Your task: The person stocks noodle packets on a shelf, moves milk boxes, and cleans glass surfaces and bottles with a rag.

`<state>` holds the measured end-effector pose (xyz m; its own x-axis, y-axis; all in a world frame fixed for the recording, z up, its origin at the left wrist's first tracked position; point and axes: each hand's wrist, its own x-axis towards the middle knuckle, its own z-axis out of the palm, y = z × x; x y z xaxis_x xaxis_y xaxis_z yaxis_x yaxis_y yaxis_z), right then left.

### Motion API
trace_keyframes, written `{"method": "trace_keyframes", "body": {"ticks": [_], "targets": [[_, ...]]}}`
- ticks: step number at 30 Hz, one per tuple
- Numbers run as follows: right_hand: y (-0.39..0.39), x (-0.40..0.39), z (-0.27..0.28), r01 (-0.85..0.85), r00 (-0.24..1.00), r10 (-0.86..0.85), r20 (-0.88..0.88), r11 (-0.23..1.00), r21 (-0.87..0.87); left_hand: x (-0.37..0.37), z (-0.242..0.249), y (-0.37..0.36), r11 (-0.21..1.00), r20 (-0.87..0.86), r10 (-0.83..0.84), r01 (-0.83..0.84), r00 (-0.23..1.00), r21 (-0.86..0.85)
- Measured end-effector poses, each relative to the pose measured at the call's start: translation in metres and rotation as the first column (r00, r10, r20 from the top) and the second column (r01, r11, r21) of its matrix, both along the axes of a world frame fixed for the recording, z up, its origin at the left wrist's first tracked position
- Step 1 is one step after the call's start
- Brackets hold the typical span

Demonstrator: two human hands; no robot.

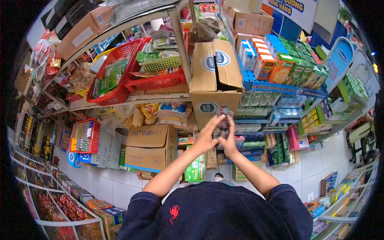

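My left hand (pixel 206 137) and my right hand (pixel 229 143) are both closed around a small dark purplish pack (pixel 223 125), one at each side. The pack is blurred and partly covered by my fingers, so its kind is hard to make out. It is held up in front of the opened Dutch Lady cardboard carton (pixel 205 68), whose top flaps stand slightly apart. Below my hands, a green box (pixel 195 166) is near the floor.
Left of the carton, a shelf bears red plastic baskets (pixel 114 76) of packets. To the right, a blue rack (pixel 288 89) holds several juice and milk cartons. A TH true Milk box (pixel 147 146) sits low on the left. Glass-fronted cases (pixel 60 200) line the near left.
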<state>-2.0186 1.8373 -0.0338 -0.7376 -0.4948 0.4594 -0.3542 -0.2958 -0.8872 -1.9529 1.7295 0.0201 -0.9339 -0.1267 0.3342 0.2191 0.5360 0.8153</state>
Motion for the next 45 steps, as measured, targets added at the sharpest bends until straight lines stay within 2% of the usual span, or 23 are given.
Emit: {"method": "trace_keyframes", "body": {"ticks": [1, 3, 4, 5, 7, 9, 10, 11, 12, 13, 15, 18, 21, 24, 26, 27, 29, 31, 34, 36, 38, 41, 45], "targets": [[0.005, 0.003, 0.009, 0.045, 0.979, -0.03, 0.201, 0.996, -0.071, 0.002, 0.006, 0.0, 0.988, 0.094, -0.125, 0.133, 0.988, -0.083], [0.017, -0.011, 0.013, 0.138, 0.961, -0.149, 0.235, 0.989, 0.06, -0.003, 0.024, -0.008, 0.952, 0.122, -0.26, 0.276, 0.958, -0.135], [0.018, -0.021, 0.014, 0.24, 0.97, -0.241, 0.034, 0.97, 0.038, -0.01, 0.036, -0.013, 0.955, 0.023, -0.183, 0.183, 0.983, -0.233], [0.019, -0.033, 0.014, 0.421, 0.886, -0.391, -0.249, 0.903, 0.082, -0.021, 0.05, -0.019, 0.945, -0.086, -0.11, 0.077, 0.99, -0.319], [0.009, -0.043, 0.046, 0.532, 0.774, -0.5, -0.389, 0.846, -0.029, -0.044, 0.08, -0.026, 0.92, -0.24, 0.013, -0.105, 0.971, -0.378], [-0.008, -0.055, 0.064, 0.562, 0.649, -0.468, -0.6, 0.826, -0.037, -0.075, 0.1, -0.033, 0.791, -0.392, 0.016, -0.251, 0.92, -0.557], [-0.016, -0.063, 0.055, 0.586, 0.58, -0.43, -0.692, 0.81, -0.012, -0.089, 0.102, -0.037, 0.792, -0.386, 0.012, -0.244, 0.923, -0.559], [-0.02, -0.068, 0.036, 0.616, 0.543, -0.388, -0.745, 0.787, 0.039, -0.101, 0.1, -0.042, 0.711, -0.356, -0.036, -0.226, 0.934, -0.665], [-0.022, -0.073, 0.014, 0.616, 0.552, -0.369, -0.747, 0.785, 0.067, -0.112, 0.098, -0.046, 0.615, -0.323, -0.082, -0.207, 0.943, -0.761], [-0.021, -0.074, -0.01, 0.616, 0.564, -0.349, -0.748, 0.782, 0.099, -0.12, 0.09, -0.051, 0.614, -0.316, -0.087, -0.199, 0.945, -0.764], [-0.016, -0.07, -0.053, 0.604, 0.615, -0.273, -0.74, 0.767, 0.218, -0.129, 0.073, -0.063, 0.757, -0.111, -0.151, 0.043, 0.982, -0.652], [-0.01, -0.064, -0.094, 0.551, 0.699, -0.142, -0.701, 0.731, 0.402, -0.13, 0.082, -0.067, 0.813, -0.024, -0.181, 0.136, 0.983, -0.565], [-0.011, -0.054, -0.087, 0.479, 0.776, -0.095, -0.623, 0.732, 0.485, -0.132, 0.08, -0.068, 0.879, 0.019, -0.183, 0.172, 0.983, -0.446], [-0.028, -0.054, -0.034, 0.472, 0.795, -0.32, -0.516, 0.86, 0.195, -0.135, 0.078, -0.074, 0.915, 0.025, -0.182, 0.179, 0.983, -0.361], [-0.037, -0.053, 0.007, 0.52, 0.753, -0.399, -0.523, 0.848, 0.102, -0.131, 0.079, -0.074, 0.913, -0.079, -0.136, 0.094, 0.988, -0.397], [-0.042, -0.054, 0.02, 0.566, 0.704, -0.482, -0.522, 0.825, 0.003, -0.128, 0.08, -0.073, 0.913, -0.079, -0.134, 0.093, 0.988, -0.396], [-0.048, -0.054, 0.019, 0.597, 0.685, -0.512, -0.519, 0.802, -0.004, -0.122, 0.086, -0.073, 0.921, -0.036, -0.016, 0.001, 0.999, -0.39], [-0.049, -0.058, -0.009, 0.667, 0.592, -0.484, -0.645, 0.743, 0.055, -0.118, 0.092, -0.077, 0.875, 0.005, -0.022, 0.021, 1.0, -0.483], [-0.053, -0.052, -0.085, 0.693, 0.653, -0.479, -0.587, 0.69, 0.209, -0.109, 0.107, -0.095, 0.804, 0.203, -0.136, 0.228, 0.97, -0.549], [-0.052, -0.041, -0.122, 0.695, 0.68, -0.462, -0.569, 0.652, 0.302, -0.109, 0.098, -0.115, 0.759, 0.172, -0.214, 0.274, 0.962, -0.591], [-0.052, -0.022, -0.134, 0.575, 0.816, -0.399, -0.418, 0.633, 0.518, -0.108, 0.089, -0.125, 0.684, 0.186, -0.293, 0.341, 0.938, -0.645], [-0.061, -0.018, -0.121, 0.582, 0.813, -0.482, -0.327, 0.681, 0.445, -0.109, 0.08, -0.127, 0.67, 0.102, -0.3, 0.285, 0.949, -0.686], [-0.088, -0.024, -0.027, 0.734, 0.655, -0.682, -0.324, 0.677, 0.057, -0.11, 0.075, -0.129, 0.723, 0.106, -0.31, 0.307, 0.945, -0.619]]}}
